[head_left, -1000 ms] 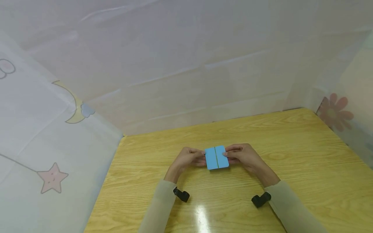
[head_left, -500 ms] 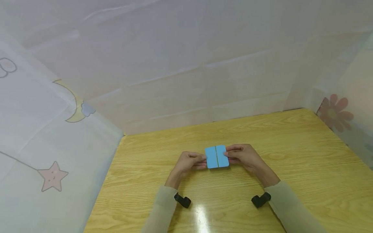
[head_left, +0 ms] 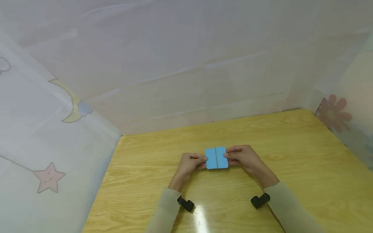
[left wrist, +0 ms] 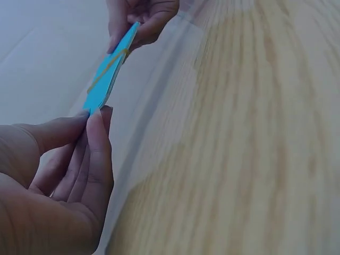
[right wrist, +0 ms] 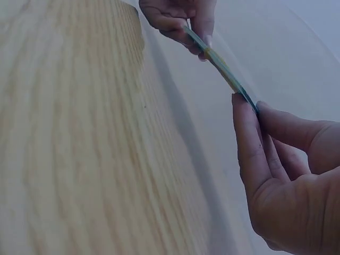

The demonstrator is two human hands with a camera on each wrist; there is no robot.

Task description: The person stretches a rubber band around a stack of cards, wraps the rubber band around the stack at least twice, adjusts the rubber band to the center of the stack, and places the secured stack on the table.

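Between the two hands, above the table, is a thin stack of light blue square cards (head_left: 211,159) with rounded corners. A yellowish rubber band (head_left: 216,158) runs round its middle. My left hand (head_left: 188,163) pinches the stack's left edge, thumb on top and fingers beneath. On the opposite edge my right hand (head_left: 244,158) pinches it the same way. Both wrist views show the stack (left wrist: 109,74) edge-on, several thin layers thick, held by the fingertips at each end. The underside is hidden in the head view.
A wood-grain table (head_left: 291,145) lies under the hands. Pale cloth walls (head_left: 186,81) stand at the back and sides, printed with a moon, a star (head_left: 49,177) and a red flower (head_left: 333,113). A black wrist camera (head_left: 186,204) sits on each sleeve.
My left thumb has shifted lower along the stack's left edge and my left wrist has moved slightly right and down. The right hand's hold looks the same.
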